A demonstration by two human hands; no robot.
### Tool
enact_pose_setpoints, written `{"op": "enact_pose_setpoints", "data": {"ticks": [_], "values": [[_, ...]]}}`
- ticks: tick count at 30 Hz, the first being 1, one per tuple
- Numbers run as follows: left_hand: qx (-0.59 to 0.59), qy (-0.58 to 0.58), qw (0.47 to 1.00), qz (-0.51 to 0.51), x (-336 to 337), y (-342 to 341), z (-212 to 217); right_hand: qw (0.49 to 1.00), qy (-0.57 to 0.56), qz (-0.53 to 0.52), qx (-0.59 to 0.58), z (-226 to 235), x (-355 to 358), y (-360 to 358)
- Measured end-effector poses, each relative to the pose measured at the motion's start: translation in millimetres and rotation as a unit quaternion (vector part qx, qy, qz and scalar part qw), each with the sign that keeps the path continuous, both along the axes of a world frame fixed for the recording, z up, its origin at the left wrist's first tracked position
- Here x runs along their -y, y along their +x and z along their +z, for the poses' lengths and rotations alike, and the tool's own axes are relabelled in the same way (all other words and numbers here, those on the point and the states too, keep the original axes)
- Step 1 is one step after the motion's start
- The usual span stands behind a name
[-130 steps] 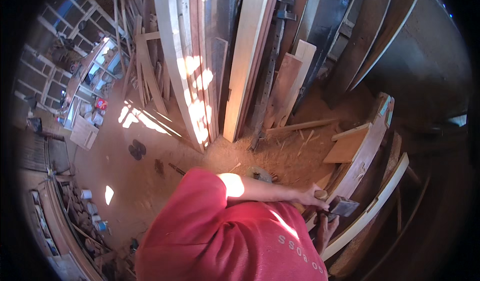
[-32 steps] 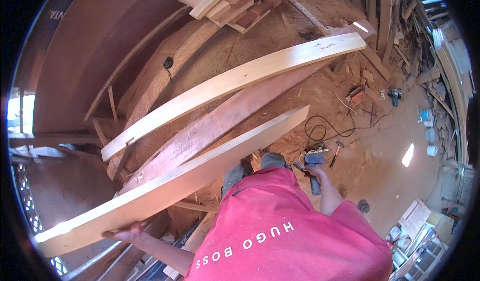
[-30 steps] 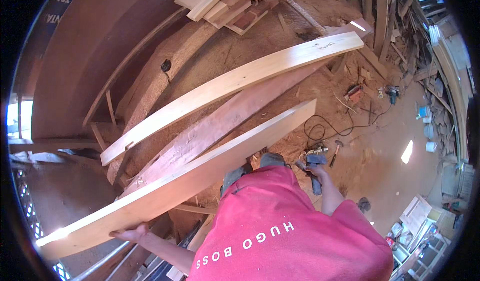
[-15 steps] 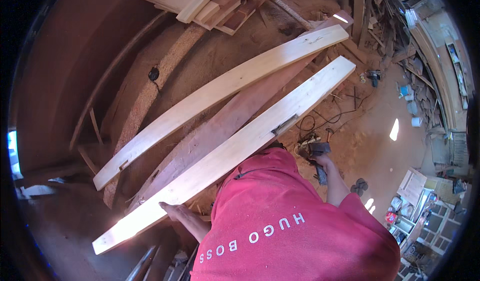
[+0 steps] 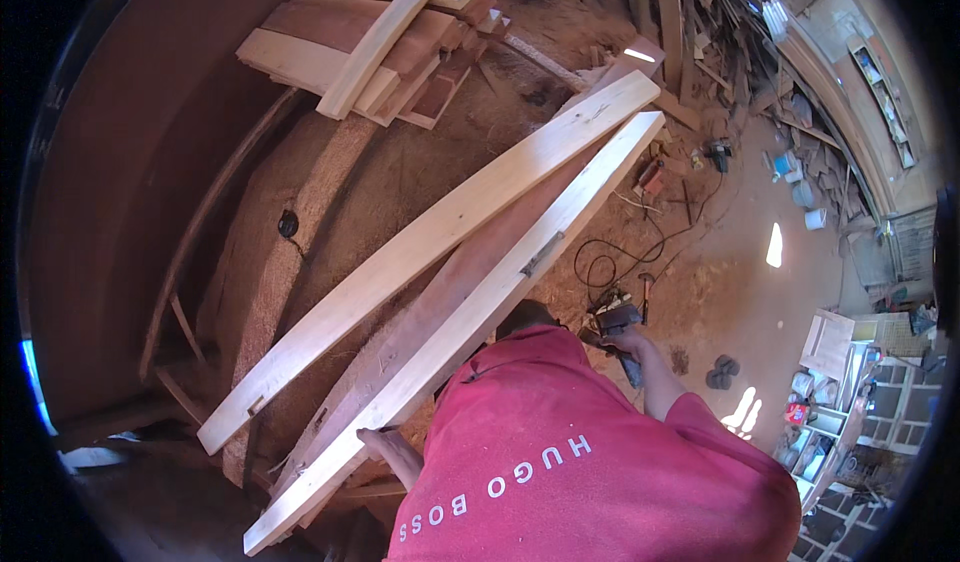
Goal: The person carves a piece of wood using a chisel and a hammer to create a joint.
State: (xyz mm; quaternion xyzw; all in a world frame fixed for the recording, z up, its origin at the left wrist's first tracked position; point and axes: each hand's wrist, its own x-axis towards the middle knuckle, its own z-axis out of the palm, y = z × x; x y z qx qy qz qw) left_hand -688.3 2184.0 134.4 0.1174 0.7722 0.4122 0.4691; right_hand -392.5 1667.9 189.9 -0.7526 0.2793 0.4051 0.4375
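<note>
Long pale plank [image 5: 470, 312] running from lower left to upper right of the frame

My left hand [image 5: 385, 449] grips its underside near the lower end; stiff, heavy-looking timber, so I'd judge a hold nearer mid-length steadier. My right hand [image 5: 628, 345] is closed on a power tool [image 5: 616, 322] at centre right, cable [image 5: 640, 252] trailing over sawdust
</note>
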Motion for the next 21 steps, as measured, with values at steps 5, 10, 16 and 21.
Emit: {"op": "enact_pose_setpoints", "data": {"ticks": [5, 10, 16, 21], "values": [[-0.028, -0.001, 0.997, -0.078, -5, -12, -30, 1.000, -0.014, 0.018, -0.005, -5, 1, 30], [0.081, 0.075, 0.981, -0.162, -24, -47, -62, 0.994, 0.027, -0.081, 0.065, -29, -9, 67], [0.086, -0.043, 0.980, -0.172, -16, -3, -45, 0.952, 0.160, -0.261, 0.018, -35, 15, 148], [0.034, -0.050, 0.959, -0.276, -19, 0, -56, 0.855, 0.341, -0.386, 0.064, -12, -13, 227]]}}
